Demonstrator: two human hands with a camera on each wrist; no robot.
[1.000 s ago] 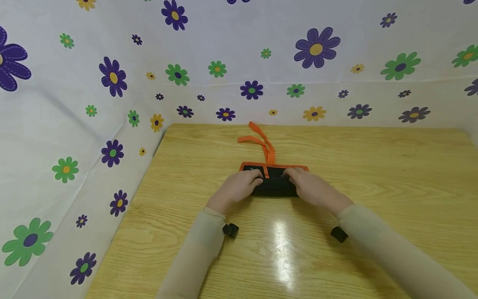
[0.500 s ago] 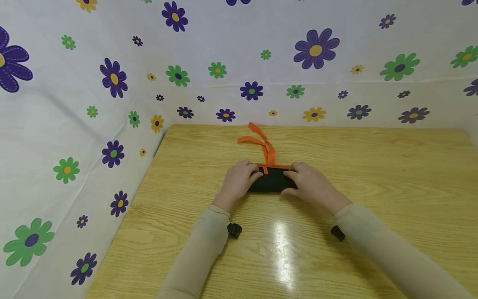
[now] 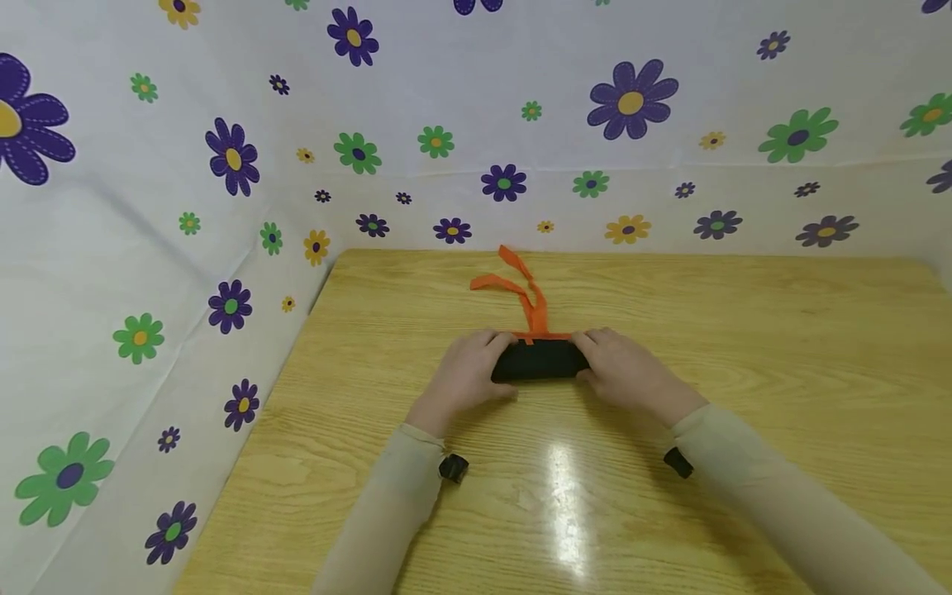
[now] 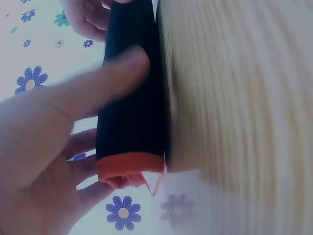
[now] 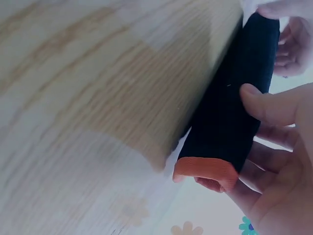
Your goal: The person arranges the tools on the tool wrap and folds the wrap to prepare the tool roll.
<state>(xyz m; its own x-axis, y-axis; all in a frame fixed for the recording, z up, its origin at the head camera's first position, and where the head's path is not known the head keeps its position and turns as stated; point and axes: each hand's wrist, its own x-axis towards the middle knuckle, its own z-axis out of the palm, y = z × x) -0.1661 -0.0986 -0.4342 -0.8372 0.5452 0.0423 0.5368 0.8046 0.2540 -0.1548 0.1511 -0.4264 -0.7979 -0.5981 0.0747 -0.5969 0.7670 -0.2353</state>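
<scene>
A black cloth roll-up pouch point(image 3: 541, 360) with orange edging lies rolled into a narrow bundle on the wooden table. Its orange ribbon ties point(image 3: 537, 314) stretch out behind it, split into two tails. My left hand point(image 3: 464, 373) is round the left end, fingers at the far edge and thumb in front; the thumb is blurred in the left wrist view. At the other end my right hand point(image 3: 626, 373) grips the roll, thumb on the near side and fingers behind. In the right wrist view, an orange-trimmed end point(image 5: 205, 168) shows folded layers. Any contents are hidden inside.
The light wood table point(image 3: 781, 372) extends on both sides of the roll. A white flower-printed cloth point(image 3: 446, 91) hangs along the back and left edges. Black straps point(image 3: 454, 468) show beneath both sleeves.
Both hands have rolled the pouch away from me, from a partly open flap to a compact bundle. The black inner strip and most of the orange border have disappeared under the roll.
</scene>
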